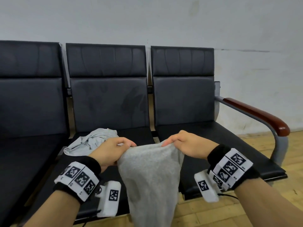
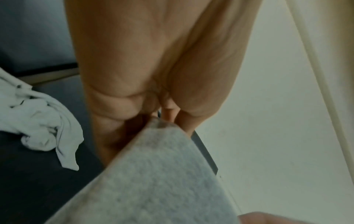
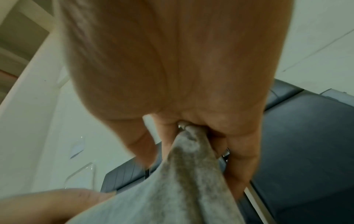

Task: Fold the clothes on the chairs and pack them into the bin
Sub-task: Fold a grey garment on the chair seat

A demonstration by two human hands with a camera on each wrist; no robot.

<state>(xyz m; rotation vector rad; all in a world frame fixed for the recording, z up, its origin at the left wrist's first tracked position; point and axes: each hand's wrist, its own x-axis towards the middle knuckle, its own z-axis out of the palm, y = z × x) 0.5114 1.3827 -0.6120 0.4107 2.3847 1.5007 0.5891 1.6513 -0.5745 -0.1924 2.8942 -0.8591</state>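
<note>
A fuzzy grey garment (image 1: 149,174) hangs in the air in front of the middle chair, held by its top edge. My left hand (image 1: 126,144) pinches the left end of that edge and my right hand (image 1: 168,142) pinches the right end. The left wrist view shows the grey garment (image 2: 153,181) running up into my curled fingers (image 2: 180,119). In the right wrist view the garment (image 3: 184,174) bunches between my fingers (image 3: 241,145). A crumpled pale grey-white shirt (image 1: 91,141) lies on the middle chair seat, behind my left hand; the same shirt (image 2: 36,119) shows in the left wrist view.
Three joined black padded chairs (image 1: 183,99) stand against a pale wall. A brown wooden armrest (image 1: 259,115) on a grey metal frame ends the row on the right. Wooden floor (image 1: 278,148) lies to the right and below. No bin is in view.
</note>
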